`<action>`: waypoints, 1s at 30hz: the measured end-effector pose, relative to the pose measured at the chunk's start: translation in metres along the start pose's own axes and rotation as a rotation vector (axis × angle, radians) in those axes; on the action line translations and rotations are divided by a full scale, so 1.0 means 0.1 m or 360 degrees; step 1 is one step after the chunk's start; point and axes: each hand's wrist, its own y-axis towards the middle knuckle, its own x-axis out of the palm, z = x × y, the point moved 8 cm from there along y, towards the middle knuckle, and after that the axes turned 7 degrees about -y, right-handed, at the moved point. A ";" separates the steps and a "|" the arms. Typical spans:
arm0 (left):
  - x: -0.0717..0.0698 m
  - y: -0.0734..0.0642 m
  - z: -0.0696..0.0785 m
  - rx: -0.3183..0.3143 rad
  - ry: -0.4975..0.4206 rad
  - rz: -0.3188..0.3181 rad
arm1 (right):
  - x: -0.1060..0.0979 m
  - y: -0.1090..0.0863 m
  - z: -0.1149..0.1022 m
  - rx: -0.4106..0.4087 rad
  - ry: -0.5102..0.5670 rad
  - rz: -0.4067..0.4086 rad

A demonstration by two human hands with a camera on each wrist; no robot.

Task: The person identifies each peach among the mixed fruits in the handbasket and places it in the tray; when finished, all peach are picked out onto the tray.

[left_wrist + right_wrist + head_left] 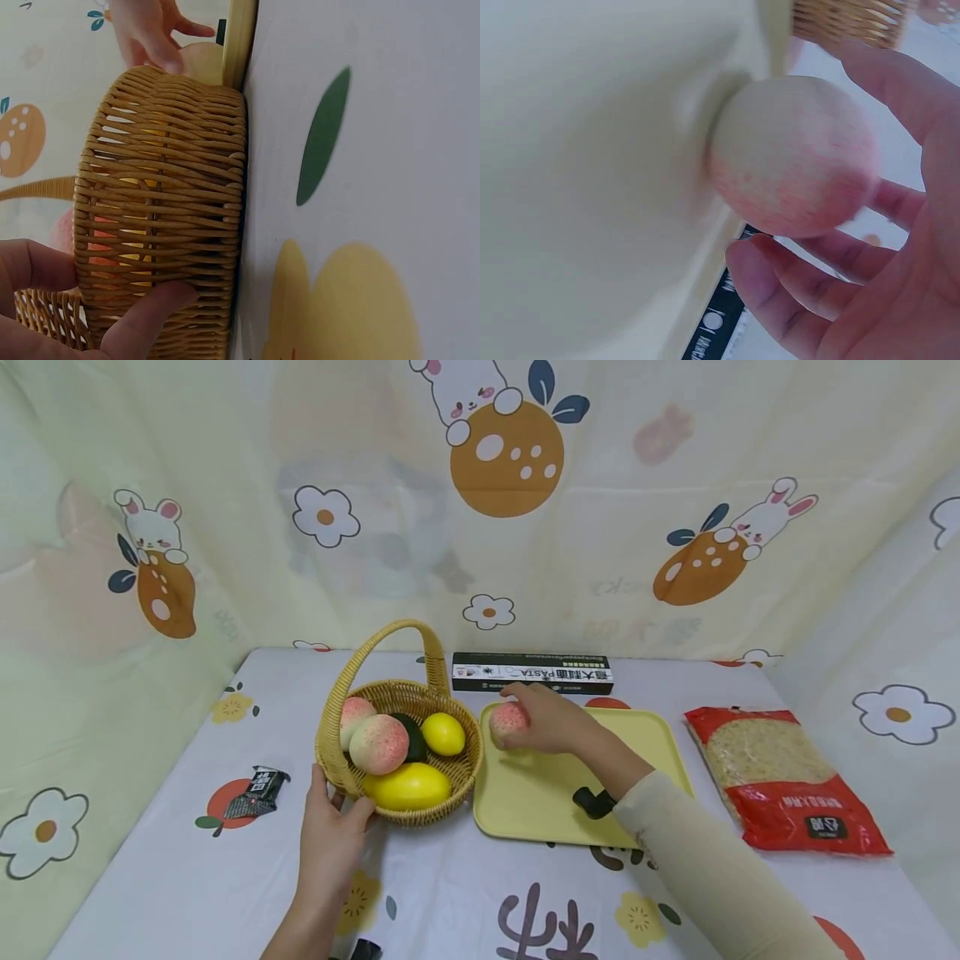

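A pink-speckled peach [508, 724] sits on the left part of a yellow tray [540, 814]. My right hand [551, 718] is around it with fingers spread; in the right wrist view the thumb stands apart from the peach [791, 154]. To the left is a wicker basket [431, 815] with a tall handle. My left hand [330, 827] grips its near left side, the thumb lying on the woven wall [165, 187] in the left wrist view. Inside lie two more peaches [379, 744], a dark green fruit [413, 737], a lemon [444, 734] and a larger yellow oval fruit [408, 787].
Behind the tray lies a long black pasta box [532, 673]. A red bag of pasta [787, 781] is at the right, and a small black packet [257, 792] at the left. A patterned cloth covers the table, and printed curtains [390, 568] hang around it.
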 end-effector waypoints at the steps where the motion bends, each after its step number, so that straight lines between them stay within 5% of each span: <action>1: 0.00 0.00 0.00 -0.0003 0.0005 0.0001 | -0.04 -0.04 0.00 -0.0019 0.0030 0.0025; 9: 0.00 -0.01 0.03 0.0038 -0.0019 0.0004 | -0.42 -0.41 0.02 -0.0055 0.0491 0.0313; 18: 0.00 -0.01 0.02 0.0037 -0.0033 -0.0005 | -0.53 -0.78 0.09 0.0010 0.1054 0.0559; 24: 0.00 0.01 0.02 0.0042 -0.0034 -0.0013 | -0.55 -0.84 0.00 -0.0031 0.1032 0.0745; 30: -0.01 0.00 0.00 0.0009 0.0006 0.0002 | -0.54 -0.66 -0.27 -0.0098 0.0826 0.0566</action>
